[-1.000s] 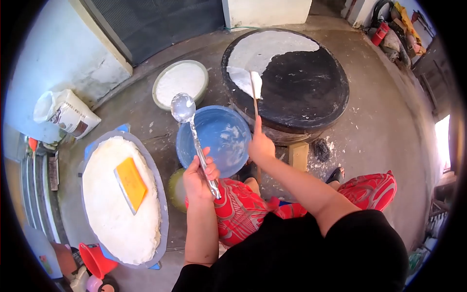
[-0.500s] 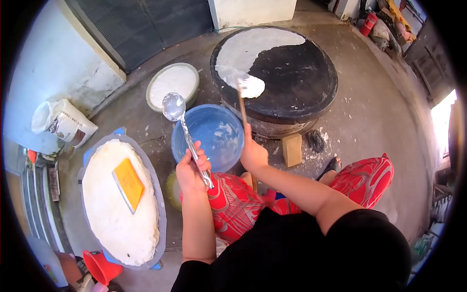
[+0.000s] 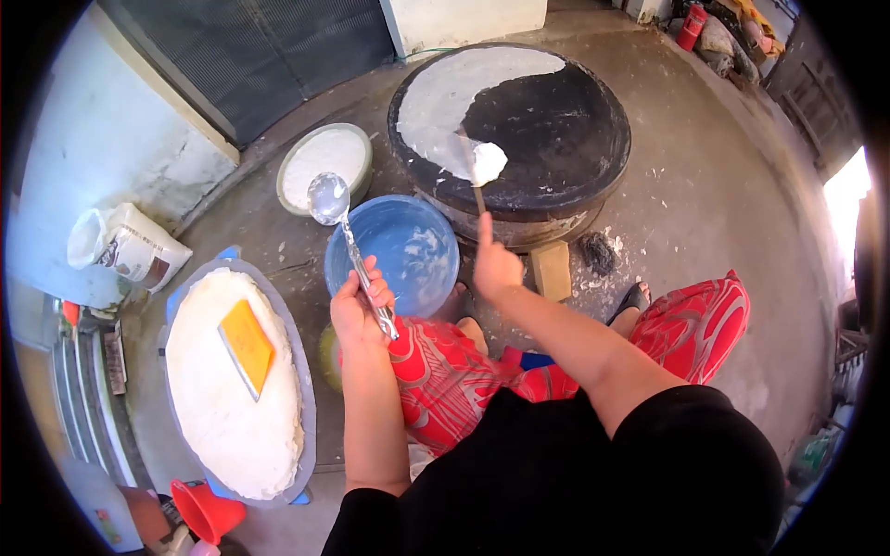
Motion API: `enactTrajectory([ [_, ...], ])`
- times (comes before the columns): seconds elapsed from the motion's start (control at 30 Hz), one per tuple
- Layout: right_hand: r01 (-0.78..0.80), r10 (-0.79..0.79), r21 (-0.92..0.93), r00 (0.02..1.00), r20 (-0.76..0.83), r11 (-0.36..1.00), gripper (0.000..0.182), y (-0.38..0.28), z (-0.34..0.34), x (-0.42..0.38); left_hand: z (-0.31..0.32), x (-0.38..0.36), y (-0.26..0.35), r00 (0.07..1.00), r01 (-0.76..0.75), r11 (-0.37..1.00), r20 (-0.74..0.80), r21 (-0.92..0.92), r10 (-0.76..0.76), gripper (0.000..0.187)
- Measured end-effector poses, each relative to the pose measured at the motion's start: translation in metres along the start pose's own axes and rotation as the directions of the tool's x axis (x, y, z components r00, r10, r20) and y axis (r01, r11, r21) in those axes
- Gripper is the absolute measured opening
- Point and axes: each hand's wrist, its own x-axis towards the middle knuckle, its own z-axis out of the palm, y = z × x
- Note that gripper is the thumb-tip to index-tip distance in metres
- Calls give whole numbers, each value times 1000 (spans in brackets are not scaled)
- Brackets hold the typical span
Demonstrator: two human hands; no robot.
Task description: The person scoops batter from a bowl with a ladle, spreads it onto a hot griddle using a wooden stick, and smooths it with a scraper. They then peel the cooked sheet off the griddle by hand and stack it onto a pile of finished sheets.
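My left hand (image 3: 362, 310) is closed around the handle of a shiny metal ladle (image 3: 328, 198), its bowl raised near the blue basin (image 3: 399, 301). My right hand (image 3: 498, 267) grips a thin wooden-handled spreader (image 3: 479, 196), index finger stretched along the handle. The spreader's blade is blurred and rests at the near left part of a round black griddle (image 3: 556, 120). White batter (image 3: 445, 102) lies as a thin curved band along the griddle's far and left sides. A thicker blob of batter (image 3: 489, 162) sits beside the blade.
A bowl of white batter (image 3: 324, 167) stands behind the basin. To the left, a stack of white sheets (image 3: 232, 426) carries a yellow scraper (image 3: 247, 347). A white sack (image 3: 139, 246) leans by the wall. A wooden block (image 3: 552, 271) stands against the griddle's base; a red bucket (image 3: 209, 511) is lower left.
My right hand has swept the spreader and the batter blob rightward along the griddle's near side, lengthening the white band. My left hand still holds the ladle up. The view has shifted slightly.
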Motion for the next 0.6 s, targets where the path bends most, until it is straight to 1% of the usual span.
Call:
enactTrajectory([
  [0.03,-35,38,77,998,-43,996,82,13,-4,-1,1,-1,-2,1000,8,1000,1,7,-8,32],
  [0.07,-40,43,74,998,-50,996,82,23,-7,-6,1,-2,-3,1000,14,1000,7,6,-14,32],
  [0.13,-60,62,84,998,-15,995,82,35,-17,-26,-2,1,-2,1000,-12,998,21,61,11,32],
  [0.17,-42,48,75,996,-79,996,82,39,-3,-26,-3,3,-2,1000,-21,997,24,68,20,33],
  [0.2,-49,55,77,995,-79,996,82,36,-1,-25,-2,4,-3,1000,-15,997,23,72,13,33],
  [0.27,185,-182,-105,983,38,977,82,30,2,-23,2,4,-5,1000,0,1000,-4,20,0,32],
  [0.3,181,-179,-159,983,30,970,82,31,1,-21,4,5,-5,1000,-1,1000,-4,29,1,32],
  [0.33,179,-177,-150,984,30,972,82,37,-4,-17,4,5,-4,1000,13,999,9,32,-13,32],
  [0.4,-32,32,-72,999,-8,997,76,62,-19,-12,2,6,-5,999,32,999,19,32,-33,33],
  [0.47,-52,49,-64,998,-33,997,75,78,-29,-20,1,8,-4,999,33,998,39,50,-35,33],
  [0.53,-60,53,-102,996,-67,993,75,79,-34,-30,6,9,-7,999,25,998,25,62,-26,33],
  [0.57,1,-1,-143,1000,-5,990,76,76,-37,-32,7,9,-8,1000,12,998,11,54,-13,33],
  [0.6,-2,2,-140,1000,-3,990,76,81,-32,-31,8,8,-10,1000,-2,999,-5,47,2,34],
])
